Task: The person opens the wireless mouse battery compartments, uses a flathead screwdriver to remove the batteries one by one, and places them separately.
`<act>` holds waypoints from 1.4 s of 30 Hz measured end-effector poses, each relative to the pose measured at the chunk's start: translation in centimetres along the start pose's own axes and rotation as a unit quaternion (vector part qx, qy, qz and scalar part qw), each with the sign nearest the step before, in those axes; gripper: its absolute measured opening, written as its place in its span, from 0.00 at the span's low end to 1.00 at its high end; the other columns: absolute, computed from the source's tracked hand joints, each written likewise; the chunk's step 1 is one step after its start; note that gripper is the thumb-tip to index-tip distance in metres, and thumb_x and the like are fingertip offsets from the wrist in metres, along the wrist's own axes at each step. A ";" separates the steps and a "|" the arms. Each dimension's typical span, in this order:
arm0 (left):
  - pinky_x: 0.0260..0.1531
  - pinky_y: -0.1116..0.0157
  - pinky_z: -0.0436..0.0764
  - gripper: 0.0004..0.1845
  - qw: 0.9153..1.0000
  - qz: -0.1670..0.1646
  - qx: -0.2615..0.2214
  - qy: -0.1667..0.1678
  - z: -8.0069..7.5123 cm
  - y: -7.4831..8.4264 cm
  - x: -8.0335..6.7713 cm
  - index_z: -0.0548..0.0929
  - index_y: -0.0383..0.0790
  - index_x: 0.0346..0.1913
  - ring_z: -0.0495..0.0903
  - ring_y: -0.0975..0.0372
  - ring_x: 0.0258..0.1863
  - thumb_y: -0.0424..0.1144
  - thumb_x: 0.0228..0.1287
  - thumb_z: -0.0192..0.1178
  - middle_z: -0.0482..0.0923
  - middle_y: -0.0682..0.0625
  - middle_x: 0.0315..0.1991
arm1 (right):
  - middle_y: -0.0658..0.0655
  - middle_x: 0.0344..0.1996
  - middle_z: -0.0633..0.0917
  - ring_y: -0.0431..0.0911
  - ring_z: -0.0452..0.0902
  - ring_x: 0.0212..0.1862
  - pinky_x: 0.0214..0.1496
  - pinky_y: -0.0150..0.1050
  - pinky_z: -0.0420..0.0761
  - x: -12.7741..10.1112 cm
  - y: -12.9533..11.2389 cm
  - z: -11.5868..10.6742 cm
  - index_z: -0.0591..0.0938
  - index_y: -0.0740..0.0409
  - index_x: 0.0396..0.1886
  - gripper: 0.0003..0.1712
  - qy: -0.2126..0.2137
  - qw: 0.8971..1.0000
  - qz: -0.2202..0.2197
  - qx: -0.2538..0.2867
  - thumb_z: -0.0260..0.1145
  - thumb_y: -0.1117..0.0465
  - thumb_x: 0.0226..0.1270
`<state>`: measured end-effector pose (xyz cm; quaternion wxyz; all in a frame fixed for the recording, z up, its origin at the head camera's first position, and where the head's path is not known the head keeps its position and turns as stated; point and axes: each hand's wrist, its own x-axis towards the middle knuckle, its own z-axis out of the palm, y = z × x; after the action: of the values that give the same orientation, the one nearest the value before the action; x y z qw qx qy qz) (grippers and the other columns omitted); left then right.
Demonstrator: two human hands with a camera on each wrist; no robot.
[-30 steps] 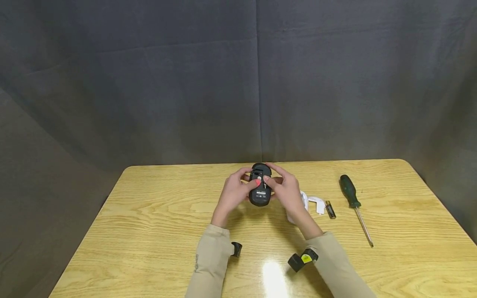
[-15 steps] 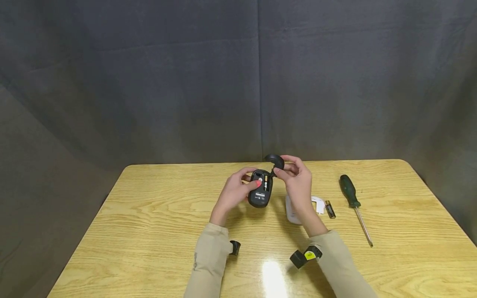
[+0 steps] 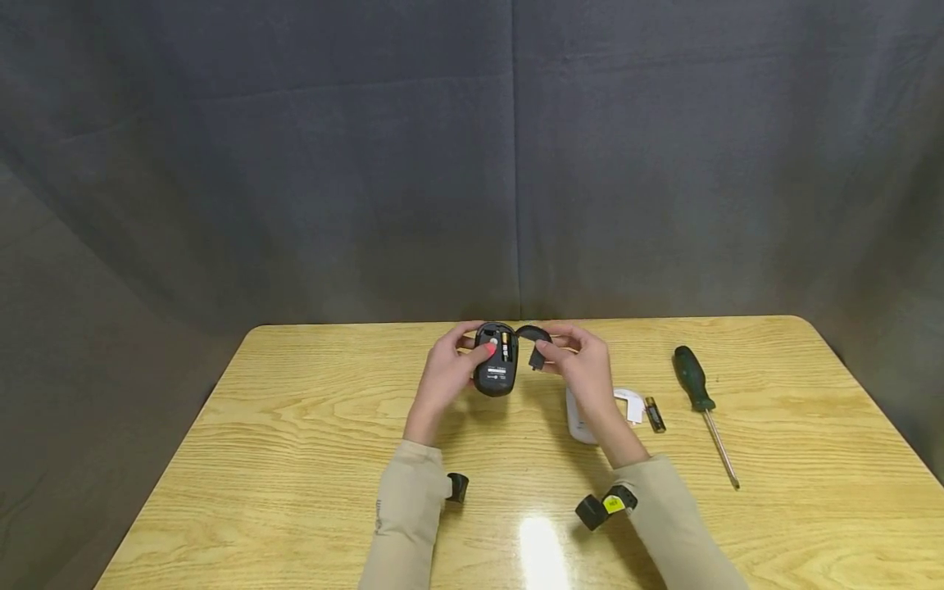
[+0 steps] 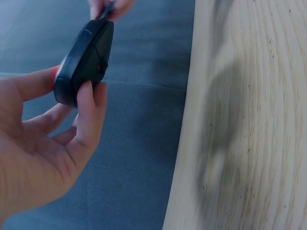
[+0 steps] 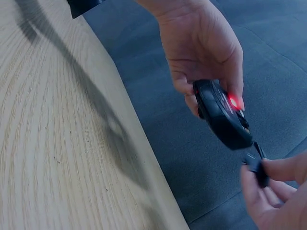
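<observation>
My left hand (image 3: 445,370) grips a black computer mouse (image 3: 496,378) above the table, its underside facing up and the thumb on that face. A battery (image 3: 506,346) lies in the mouse's uncovered compartment. Just to the right, my right hand (image 3: 583,360) pinches the black battery cover (image 3: 537,351) between thumb and fingers, close beside the mouse's far end. In the left wrist view the mouse (image 4: 85,60) shows edge-on between thumb and fingertips. A red glow falls near the left thumb, and the right wrist view shows the cover (image 5: 259,170) apart from the mouse's main body.
Right of the right forearm lie a white mouse-like piece (image 3: 579,419), a white cover piece (image 3: 630,405), and a loose battery (image 3: 654,415). Farther right is a green-handled screwdriver (image 3: 692,378). A dark curtain (image 3: 369,205) hangs behind the wooden table (image 3: 295,459).
The right hand has lifted the cover off the mouse, baring the battery, then turned it and lowered it slightly. The left hand has moved a little left and away with the mouse.
</observation>
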<state>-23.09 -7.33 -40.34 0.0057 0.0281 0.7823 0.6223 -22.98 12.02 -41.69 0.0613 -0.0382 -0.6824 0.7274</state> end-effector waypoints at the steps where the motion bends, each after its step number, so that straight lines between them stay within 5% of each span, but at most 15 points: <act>1: 0.23 0.64 0.84 0.23 1.000 -0.001 -0.001 0.006 -0.1 0.0 0.0 0.80 0.38 0.67 0.80 0.59 0.33 0.34 0.70 0.63 0.78 0.39 0.45 | 0.57 0.35 0.82 0.37 0.84 0.31 0.39 0.34 0.87 0.0 0.1 0.0 0.81 0.75 0.54 0.16 -0.009 1.000 0.007 -0.004 0.67 0.74 0.69; 13: 0.22 0.66 0.83 0.23 0.998 0.002 -0.034 0.044 -1.3 -0.3 0.0 0.79 0.37 0.67 0.81 0.58 0.34 0.33 0.70 0.62 0.76 0.39 0.47 | 0.61 0.37 0.82 0.41 0.84 0.32 0.40 0.37 0.88 0.0 1.4 0.5 0.80 0.77 0.55 0.18 -0.089 0.994 0.027 -0.057 0.67 0.77 0.66; 22: 0.23 0.65 0.82 0.24 0.998 0.002 -0.046 0.046 -1.4 -0.4 0.0 0.79 0.36 0.67 0.80 0.59 0.33 0.33 0.70 0.62 0.76 0.40 0.46 | 0.63 0.31 0.86 0.51 0.87 0.30 0.34 0.41 0.88 -0.8 3.5 1.7 0.84 0.75 0.46 0.17 -0.226 0.947 0.012 -0.229 0.69 0.82 0.55; 26: 0.22 0.67 0.81 0.24 0.998 0.004 -0.044 0.045 -1.3 -0.3 0.0 0.79 0.37 0.68 0.80 0.60 0.33 0.34 0.70 0.62 0.76 0.39 0.47 | 0.63 0.31 0.86 0.52 0.88 0.29 0.32 0.40 0.88 -1.0 3.8 1.8 0.84 0.75 0.47 0.17 -0.235 0.933 0.014 -0.272 0.69 0.83 0.56; 36: 0.21 0.69 0.80 0.23 0.998 0.006 -0.040 0.041 -1.2 -0.2 -0.1 0.78 0.36 0.68 0.79 0.59 0.33 0.34 0.71 0.62 0.76 0.39 0.47 | 0.62 0.31 0.87 0.48 0.87 0.28 0.30 0.37 0.87 -1.2 4.0 2.1 0.86 0.70 0.47 0.17 -0.221 0.923 0.004 -0.316 0.71 0.82 0.56; 42: 0.22 0.67 0.81 0.24 0.998 0.004 -0.041 0.039 -1.1 -0.2 -0.1 0.78 0.36 0.68 0.80 0.59 0.34 0.34 0.71 0.62 0.77 0.39 0.47 | 0.59 0.28 0.87 0.46 0.83 0.29 0.31 0.37 0.82 -1.4 4.1 2.2 0.87 0.67 0.44 0.16 -0.211 0.904 -0.052 -0.367 0.73 0.78 0.55</act>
<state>-23.10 -8.50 -40.31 -0.0268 0.0068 0.7559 0.6541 -22.10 9.42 -45.70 -0.0647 0.1314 -0.8994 0.4120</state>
